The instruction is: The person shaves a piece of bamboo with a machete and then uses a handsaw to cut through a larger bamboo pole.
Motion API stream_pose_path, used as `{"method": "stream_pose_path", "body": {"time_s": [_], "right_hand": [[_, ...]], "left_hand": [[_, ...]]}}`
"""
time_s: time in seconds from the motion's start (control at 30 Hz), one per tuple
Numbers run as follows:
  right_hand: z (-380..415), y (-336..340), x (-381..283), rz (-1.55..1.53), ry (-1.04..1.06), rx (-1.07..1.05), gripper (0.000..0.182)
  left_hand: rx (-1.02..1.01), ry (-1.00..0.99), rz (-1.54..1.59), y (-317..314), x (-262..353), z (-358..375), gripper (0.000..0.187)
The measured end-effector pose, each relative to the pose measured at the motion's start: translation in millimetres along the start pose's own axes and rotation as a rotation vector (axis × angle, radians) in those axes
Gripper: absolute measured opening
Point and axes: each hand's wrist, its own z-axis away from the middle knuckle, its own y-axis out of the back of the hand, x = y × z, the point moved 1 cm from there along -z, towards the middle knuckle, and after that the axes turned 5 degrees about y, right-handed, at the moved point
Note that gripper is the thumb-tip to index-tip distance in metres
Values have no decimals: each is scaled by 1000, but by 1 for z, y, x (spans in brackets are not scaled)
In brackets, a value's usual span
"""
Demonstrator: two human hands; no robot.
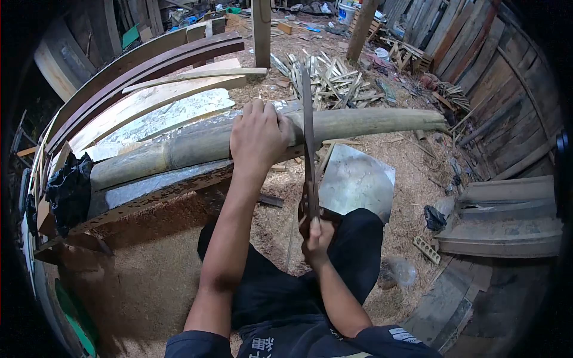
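A thick bamboo pole point(203, 146) lies across a low bench point(156, 194), its right part sticking out past the bench end. My left hand point(258, 132) is clamped over the top of the pole, fingers wrapped round the far side. Just right of it, a handsaw point(308, 131) stands edge-on across the bamboo, its blade pointing away from me. My right hand point(316, 238) is closed round the saw's handle, near my knee. Whether the teeth have cut into the pole cannot be made out.
Curved boards point(173, 107) lie beyond the bench at left. A heap of split strips point(334, 83) is piled behind the pole, near wooden posts point(261, 36). A metal sheet point(358, 182) rests on the sawdust-covered floor. Black plastic point(68, 191) hangs at the bench's left end.
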Motion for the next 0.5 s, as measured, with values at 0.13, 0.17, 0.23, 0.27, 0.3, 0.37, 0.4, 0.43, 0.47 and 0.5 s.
{"method": "stream_pose_path", "body": {"time_s": [0.13, 0.17, 0.23, 0.27, 0.3, 0.37, 0.4, 0.43, 0.47, 0.5], "right_hand": [[-40, -11, -14, -20, 14, 29, 50], [-43, -11, -9, 0, 25, 11, 50], [-39, -8, 1, 21, 40, -9, 49], [-27, -2, 6, 42, 64, -8, 50], [-16, 3, 8, 60, 91, -6, 50], [10, 15, 5, 44, 20, -13, 50], [24, 20, 9, 47, -6, 3, 51], [33, 23, 13, 52, -40, 20, 51], [37, 26, 20, 45, -37, 18, 53], [31, 24, 13, 96, -18, 1, 55]], "left_hand": [[-106, 33, 14, 3, 1, 0, 35], [-58, 20, 12, 1, 0, 0, 32], [-7, 10, 13, 2, 0, 0, 30], [-52, 20, 12, 4, 1, 0, 33], [-94, 29, 11, 6, 1, -1, 36], [-130, 42, 5, 10, 3, -3, 37], [-184, 53, 0, 10, 2, -4, 37], [-182, 55, -1, 11, 2, -5, 37], [-212, 35, -30, 14, 2, -4, 41], [-249, 11, -59, 16, 3, -2, 46]]}}
